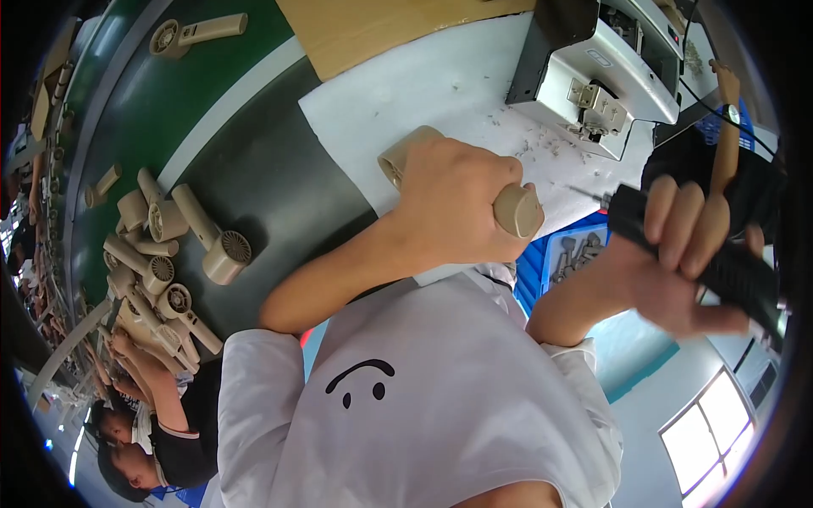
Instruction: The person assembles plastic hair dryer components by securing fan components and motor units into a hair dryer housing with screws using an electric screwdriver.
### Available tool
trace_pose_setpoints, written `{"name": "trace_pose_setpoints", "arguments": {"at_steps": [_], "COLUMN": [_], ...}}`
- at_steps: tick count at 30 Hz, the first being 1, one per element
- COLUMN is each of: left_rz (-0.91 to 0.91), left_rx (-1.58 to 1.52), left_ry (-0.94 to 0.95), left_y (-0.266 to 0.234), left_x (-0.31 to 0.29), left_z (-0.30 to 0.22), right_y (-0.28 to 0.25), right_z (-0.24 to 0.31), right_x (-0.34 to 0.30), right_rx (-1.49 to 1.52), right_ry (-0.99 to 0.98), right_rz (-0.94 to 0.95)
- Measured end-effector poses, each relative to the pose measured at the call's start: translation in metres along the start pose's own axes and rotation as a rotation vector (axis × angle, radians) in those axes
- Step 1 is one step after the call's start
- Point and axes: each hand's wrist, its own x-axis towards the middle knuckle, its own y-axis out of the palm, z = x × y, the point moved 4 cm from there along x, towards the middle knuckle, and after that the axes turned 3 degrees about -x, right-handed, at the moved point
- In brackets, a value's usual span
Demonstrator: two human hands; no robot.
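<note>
My left hand (461, 203) is wrapped round the handle of a beige handheld fan (518, 212). The handle's end sticks out past my thumb side, and part of the round head shows beyond my knuckles; my fingers hide the middle. My right hand (682, 254), somewhat blurred, grips a black electric screwdriver (631, 216). Its thin bit points left toward the handle end, with a gap between them. Under and beyond my left hand lies a white foam sheet (356, 106), with many small screws (550, 144) scattered on it.
A silver and black screw feeder (584, 93) stands at the far right. Several beige fans (227, 254) are piled on the left, beside the green conveyor belt (229, 63), which carries another. Blue bins (542, 262) sit right of me. Co-workers (161, 423) are at left and far right.
</note>
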Motion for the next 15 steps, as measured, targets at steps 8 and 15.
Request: {"name": "trace_pose_setpoints", "arguments": {"at_steps": [8, 15], "left_rz": [0.016, 0.155], "left_rx": [-0.054, 0.012], "left_ry": [0.028, -0.048], "left_y": [0.003, 0.003], "left_x": [-0.002, -0.004], "left_z": [-0.001, 0.000], "right_y": [0.034, 0.041], "right_z": [0.004, -0.008], "right_x": [0.003, 0.000], "right_rx": [0.038, 0.001], "right_ry": [-0.001, 0.043], "right_rz": [-0.065, 0.006]}}
